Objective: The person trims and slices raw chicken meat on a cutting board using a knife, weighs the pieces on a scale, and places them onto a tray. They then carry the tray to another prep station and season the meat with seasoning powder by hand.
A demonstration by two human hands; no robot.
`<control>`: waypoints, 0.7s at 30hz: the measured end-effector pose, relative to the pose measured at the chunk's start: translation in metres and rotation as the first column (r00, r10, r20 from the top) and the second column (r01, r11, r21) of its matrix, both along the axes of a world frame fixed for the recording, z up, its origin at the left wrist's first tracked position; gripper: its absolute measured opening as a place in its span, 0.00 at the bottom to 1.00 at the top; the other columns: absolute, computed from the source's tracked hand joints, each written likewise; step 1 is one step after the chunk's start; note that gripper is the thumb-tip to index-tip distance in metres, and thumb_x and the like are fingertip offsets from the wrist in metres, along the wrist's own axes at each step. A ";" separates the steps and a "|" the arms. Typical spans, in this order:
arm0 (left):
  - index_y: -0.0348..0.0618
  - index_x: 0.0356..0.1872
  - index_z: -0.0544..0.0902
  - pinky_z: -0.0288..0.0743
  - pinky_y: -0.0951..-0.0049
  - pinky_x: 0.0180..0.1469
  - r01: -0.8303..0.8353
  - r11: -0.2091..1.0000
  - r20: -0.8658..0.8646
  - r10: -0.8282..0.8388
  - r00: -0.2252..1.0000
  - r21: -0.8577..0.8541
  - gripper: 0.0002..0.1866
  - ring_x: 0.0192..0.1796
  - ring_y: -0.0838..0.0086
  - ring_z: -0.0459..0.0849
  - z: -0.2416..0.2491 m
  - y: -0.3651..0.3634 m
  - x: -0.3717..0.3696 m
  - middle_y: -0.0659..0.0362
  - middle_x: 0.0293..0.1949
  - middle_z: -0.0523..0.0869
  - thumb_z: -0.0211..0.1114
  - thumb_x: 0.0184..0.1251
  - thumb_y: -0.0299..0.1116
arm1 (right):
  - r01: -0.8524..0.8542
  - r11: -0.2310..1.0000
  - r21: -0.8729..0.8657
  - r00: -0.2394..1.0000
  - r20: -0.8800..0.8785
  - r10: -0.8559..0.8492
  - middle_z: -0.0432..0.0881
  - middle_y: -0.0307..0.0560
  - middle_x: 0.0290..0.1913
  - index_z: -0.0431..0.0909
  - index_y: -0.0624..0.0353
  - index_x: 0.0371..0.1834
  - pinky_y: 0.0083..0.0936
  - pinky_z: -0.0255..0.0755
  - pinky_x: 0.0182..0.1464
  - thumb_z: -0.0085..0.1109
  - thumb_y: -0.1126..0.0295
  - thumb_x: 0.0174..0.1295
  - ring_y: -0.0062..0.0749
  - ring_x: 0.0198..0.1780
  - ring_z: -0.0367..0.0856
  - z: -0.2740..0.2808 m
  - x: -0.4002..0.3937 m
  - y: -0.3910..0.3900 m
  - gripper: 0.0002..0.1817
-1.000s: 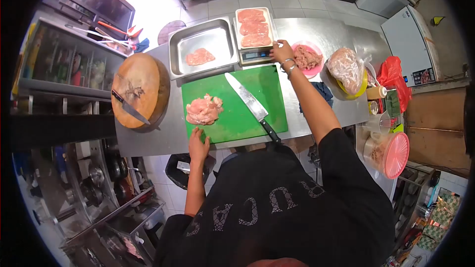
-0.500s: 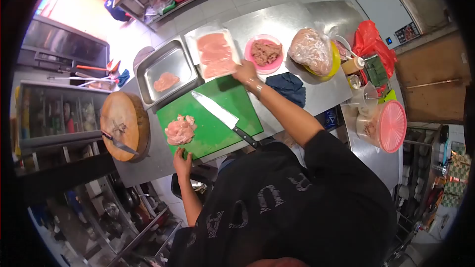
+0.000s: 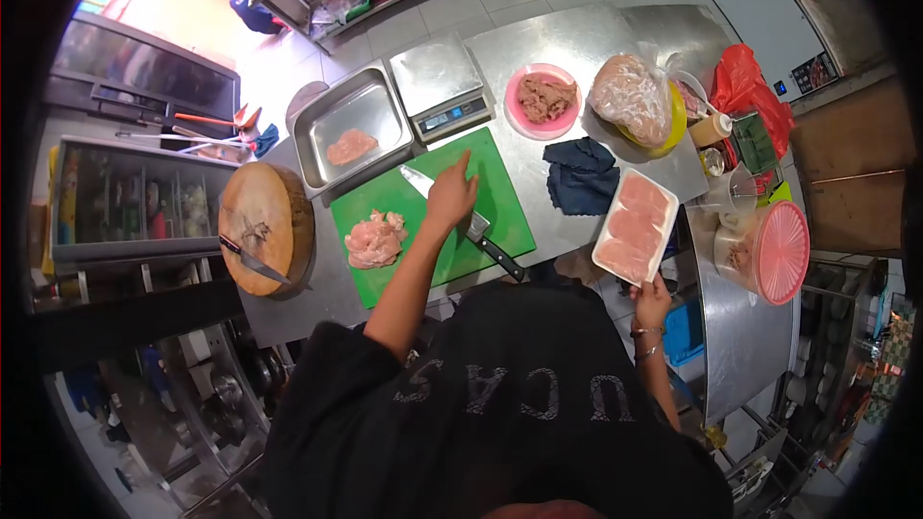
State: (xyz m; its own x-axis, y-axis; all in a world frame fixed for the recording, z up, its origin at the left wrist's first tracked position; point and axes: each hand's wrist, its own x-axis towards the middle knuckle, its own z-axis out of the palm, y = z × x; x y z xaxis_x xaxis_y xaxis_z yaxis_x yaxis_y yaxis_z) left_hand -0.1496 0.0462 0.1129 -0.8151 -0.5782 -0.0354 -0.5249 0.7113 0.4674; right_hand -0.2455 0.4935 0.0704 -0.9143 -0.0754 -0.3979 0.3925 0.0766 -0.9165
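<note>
My right hand (image 3: 652, 300) grips the near edge of a white tray of raw meat slices (image 3: 635, 228), held tilted at the table's front edge. My left hand (image 3: 452, 196) is over the green cutting board (image 3: 505, 197) with its index finger stretched out, and holds nothing I can see. Beneath it lies a chef's knife (image 3: 498, 255), its blade partly hidden by the hand. Raw meat pieces (image 3: 376, 239) are heaped on the board's left part. Just beyond the board stands a digital kitchen scale (image 3: 436, 74) with a lit display.
Left of the scale, a steel pan (image 3: 317, 125) holds one meat slice. A round wooden block (image 3: 255, 197) bears another knife (image 3: 252, 259). To the right are a pink plate of minced meat (image 3: 514, 120), a dark cloth (image 3: 581, 176), a bagged meat bundle (image 3: 630, 96) and a pink-lidded tub (image 3: 779, 252).
The meat tray has left the scale and moved right and nearer me in my right hand. My left hand has gone from the board's near edge to above the knife.
</note>
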 end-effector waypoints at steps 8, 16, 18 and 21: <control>0.38 0.81 0.39 0.79 0.47 0.34 -0.064 0.997 0.236 0.074 0.969 -0.048 0.49 0.31 0.48 0.88 -0.034 -0.027 -0.087 0.44 0.31 0.88 0.58 0.69 0.46 | 0.332 0.941 -0.069 0.942 0.074 -0.327 0.85 0.43 0.37 0.79 0.68 0.57 0.15 0.72 0.25 0.49 0.81 0.65 0.19 0.25 0.79 -0.007 0.033 0.059 0.18; 0.36 0.81 0.43 0.81 0.46 0.40 -0.073 0.996 0.285 0.084 0.955 -0.050 0.45 0.36 0.45 0.89 -0.039 -0.032 -0.094 0.41 0.35 0.89 0.51 0.73 0.50 | 0.395 0.917 -0.058 0.918 0.067 -0.391 0.84 0.42 0.35 0.80 0.68 0.53 0.15 0.71 0.24 0.49 0.81 0.65 0.19 0.25 0.78 -0.006 0.063 0.060 0.16; 0.36 0.81 0.43 0.81 0.45 0.41 -0.089 0.993 0.271 0.107 0.957 -0.076 0.45 0.37 0.45 0.89 -0.042 -0.036 -0.095 0.41 0.37 0.89 0.51 0.72 0.50 | 0.419 0.906 -0.061 0.908 0.056 -0.416 0.84 0.42 0.34 0.80 0.68 0.53 0.15 0.71 0.24 0.49 0.81 0.65 0.19 0.25 0.78 -0.001 0.072 0.051 0.16; 0.36 0.81 0.43 0.81 0.44 0.44 -0.076 0.997 0.279 0.080 0.957 -0.028 0.46 0.40 0.44 0.89 -0.042 -0.042 -0.096 0.39 0.40 0.89 0.52 0.71 0.50 | 0.449 0.891 -0.060 0.893 0.053 -0.447 0.83 0.42 0.34 0.80 0.69 0.53 0.15 0.70 0.24 0.49 0.81 0.65 0.19 0.24 0.77 0.012 0.097 0.043 0.15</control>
State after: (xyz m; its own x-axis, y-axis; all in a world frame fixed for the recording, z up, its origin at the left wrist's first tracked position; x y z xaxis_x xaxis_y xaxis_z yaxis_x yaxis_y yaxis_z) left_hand -0.2457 0.0043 0.0705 -0.7262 -0.6422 -0.2454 -0.6873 0.6694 0.2822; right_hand -0.1480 0.5363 0.0824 -0.8423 0.3100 -0.4409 0.4040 -0.1785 -0.8972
